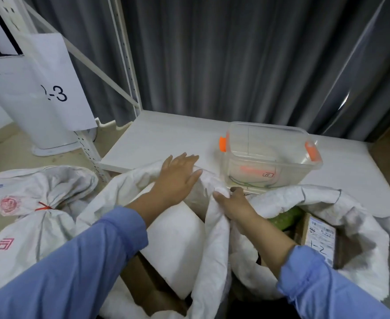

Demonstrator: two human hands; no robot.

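Counting sacks gives three, all white and woven. Two stand open below the hands and one tied sack (28, 203) lies well to the left of the left hand (178, 178), closed with one red tie (43, 206). That hand lies flat, fingers straight and together, palm down on the far rim of the left sack (125, 187). The right hand (233, 203) is just beside it, not touching, its fingers and thumb curled round one fold (217, 217) of cloth where the two open rims meet. The right sack (327, 196) spreads out to the right of that hand. Both forearms wear blue sleeves. One white parcel (178, 245) sits inside the left sack, under the left forearm. The right sack holds one green item (286, 218) and one box (320, 238) with a printed label, both just right of the right wrist. One clear tub (270, 157) with two orange clips (222, 143) stands just beyond the right hand on a white board (162, 139); whether the sack rim touches it cannot be told. One grey curtain (235, 54) hangs beyond the board. One paper sheet (58, 84), marked with a 3, hangs far to the left of both hands.
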